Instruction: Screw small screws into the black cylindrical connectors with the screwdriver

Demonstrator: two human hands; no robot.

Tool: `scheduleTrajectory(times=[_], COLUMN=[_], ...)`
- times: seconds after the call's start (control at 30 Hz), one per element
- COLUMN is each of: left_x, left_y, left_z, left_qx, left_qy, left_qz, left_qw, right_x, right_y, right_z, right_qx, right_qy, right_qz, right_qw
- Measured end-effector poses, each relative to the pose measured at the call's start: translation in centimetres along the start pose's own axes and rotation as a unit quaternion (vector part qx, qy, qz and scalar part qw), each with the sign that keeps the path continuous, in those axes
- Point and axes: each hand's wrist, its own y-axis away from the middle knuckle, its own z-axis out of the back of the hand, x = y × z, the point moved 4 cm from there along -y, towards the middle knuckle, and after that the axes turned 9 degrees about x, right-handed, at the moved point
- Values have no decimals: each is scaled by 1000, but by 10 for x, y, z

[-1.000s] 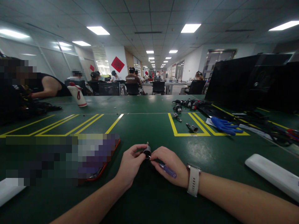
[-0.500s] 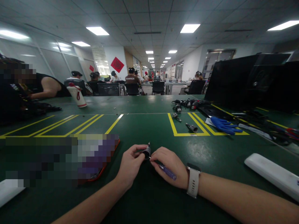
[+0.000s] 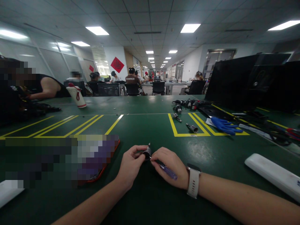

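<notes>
Between the thumb and fingers of my left hand (image 3: 131, 162) is a grey metal cup-shaped hole saw (image 3: 147, 152). Its open mouth faces toward me and its thin pointed end sticks up at the back. My right hand (image 3: 170, 165) is closed around a small screwdriver (image 3: 169, 172) with a clear purple handle. The screwdriver's thin shaft points left to the cup's mouth; whether the tip touches inside I cannot tell. A similar hole saw (image 3: 192, 128) lies on the green table beyond my right hand, and a smaller metal bit (image 3: 177, 117) lies behind it.
Blue gloves (image 3: 223, 125) lie at the right, near a black case (image 3: 243, 78). Corded tool parts (image 3: 185, 104) lie farther back. A red-edged item (image 3: 103, 172), mostly blurred, is left of my hands. White bars flank both sides. A cup (image 3: 77, 96) stands near a person (image 3: 49, 86) at left.
Almost nothing differs. Both hands stay in place on the hole saw and the screwdriver, whose handle has shifted very slightly.
</notes>
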Motion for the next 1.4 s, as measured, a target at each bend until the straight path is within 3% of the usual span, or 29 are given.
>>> scheduleTrajectory(times=[0.23,0.57,1.1,1.4], left_x=[3,12,2,2], left_y=[-2,-5,-1,-1], left_z=[0,6,0,2], left_qx=[-11,-21,-6,-12], left_qy=[22,10,78,77], left_qz=[8,31,45,25], left_qw=[1000,999,996,997], right_x=[-12,-33,-33,-10], right_y=[1,3,0,-1], right_z=[18,12,8,19], right_qx=[-72,-65,-52,-53], right_qy=[-122,-271,-260,-142], right_qz=[-129,-202,-191,-86], right_qw=[981,939,945,985])
